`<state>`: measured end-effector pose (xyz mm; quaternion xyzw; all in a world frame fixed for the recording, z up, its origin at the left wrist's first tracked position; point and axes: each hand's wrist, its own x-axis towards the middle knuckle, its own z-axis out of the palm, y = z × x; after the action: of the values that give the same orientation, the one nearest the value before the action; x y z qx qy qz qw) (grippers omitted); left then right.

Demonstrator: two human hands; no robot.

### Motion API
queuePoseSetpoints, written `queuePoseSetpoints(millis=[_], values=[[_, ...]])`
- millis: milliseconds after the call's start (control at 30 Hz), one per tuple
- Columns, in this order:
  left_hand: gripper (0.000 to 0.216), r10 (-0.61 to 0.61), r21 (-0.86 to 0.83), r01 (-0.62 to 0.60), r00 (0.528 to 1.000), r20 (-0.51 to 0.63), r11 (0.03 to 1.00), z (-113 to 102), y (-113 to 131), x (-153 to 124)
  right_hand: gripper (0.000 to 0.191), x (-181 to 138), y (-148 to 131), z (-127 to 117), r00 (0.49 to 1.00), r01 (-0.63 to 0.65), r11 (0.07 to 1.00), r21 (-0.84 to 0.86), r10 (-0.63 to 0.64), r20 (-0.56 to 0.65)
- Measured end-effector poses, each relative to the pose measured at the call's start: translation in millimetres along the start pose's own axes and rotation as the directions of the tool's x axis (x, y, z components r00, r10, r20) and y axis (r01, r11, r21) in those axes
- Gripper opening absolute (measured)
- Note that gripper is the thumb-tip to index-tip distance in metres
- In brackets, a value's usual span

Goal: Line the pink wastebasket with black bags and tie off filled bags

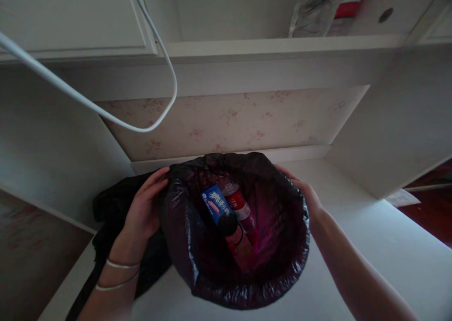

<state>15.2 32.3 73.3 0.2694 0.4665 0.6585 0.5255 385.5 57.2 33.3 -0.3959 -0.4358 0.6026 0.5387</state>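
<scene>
Left hand point(143, 210), right hand point(306, 195) on rim point(247, 296)

the bag point(197, 255) stands on the bench point(370, 245), near the wall behind it. in the bag lie a packet point(216, 203) and, just right of it, a can point(237, 201). the left hand point(143, 210) is at the left rim, the right hand point(303, 191) at the right rim. a cable point(106, 114) hangs above left, under the shelf point(282, 45).
</scene>
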Motion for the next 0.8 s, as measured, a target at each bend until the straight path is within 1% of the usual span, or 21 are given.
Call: queuePoseSetpoints(millis=[100, 200, 233, 300, 400, 467, 567, 633, 733, 800], values=[[0.034, 0.102, 0.021, -0.102, 0.994, 0.027, 0.995, 2.7, 4.5, 0.3, 0.044, 6.0, -9.7, -0.3, 0.997, -0.033, 0.997, 0.067, 0.038, -0.071], [0.030, 0.149, 0.049, -0.151, 0.988, 0.052, 0.987, 4.4, 7.9, 2.1, 0.039, 12.0, -17.8, 1.2, 0.996, -0.036, 0.998, 0.060, 0.041, -0.081], [0.029, 0.140, 0.066, -0.144, 0.988, 0.064, 0.987, 5.3, 9.9, 4.2, 0.037, 14.8, -20.2, 2.4, 0.996, -0.039, 0.998, 0.051, 0.043, -0.073], [0.028, 0.081, 0.106, -0.090, 0.992, 0.093, 0.990, 8.1, 15.1, 11.1, 0.035, 21.7, -24.0, 5.4, 0.997, -0.053, 0.997, 0.047, 0.056, -0.059], [0.030, -0.021, 0.152, 0.000, 0.990, 0.137, 0.988, 14.2, 23.1, 24.9, 0.040, 33.6, -27.9, 10.0, 0.995, -0.089, 0.996, 0.014, 0.090, -0.047], [0.033, -0.025, 0.162, -0.006, 0.982, 0.185, 0.987, 18.9, 25.4, 32.6, 0.045, 39.4, -30.0, 13.2, 0.996, -0.081, 0.996, -0.044, 0.079, -0.046], [0.039, 0.037, 0.145, -0.080, 0.958, 0.284, 0.986, 26.2, 24.0, 37.7, 0.051, 42.1, -34.1, 18.2, 0.999, 0.008, 0.993, -0.115, -0.013, -0.047], [0.044, 0.087, 0.119, -0.130, 0.944, 0.319, 0.984, 29.8, 22.1, 36.8, 0.054, 40.8, -37.3, 20.5, 0.998, 0.048, 0.990, -0.131, -0.054, -0.042], [0.045, 0.175, 0.057, -0.202, 0.934, 0.310, 0.978, 28.7, 21.3, 31.6, 0.055, 36.0, -41.8, 18.1, 0.995, 0.075, 0.990, -0.122, -0.082, -0.054], [0.039, 0.225, 0.004, -0.237, 0.929, 0.294, 0.971, 20.8, 22.0, 26.7, 0.052, 30.3, -43.7, 11.9, 0.989, 0.111, 0.989, -0.102, -0.120, -0.086]])
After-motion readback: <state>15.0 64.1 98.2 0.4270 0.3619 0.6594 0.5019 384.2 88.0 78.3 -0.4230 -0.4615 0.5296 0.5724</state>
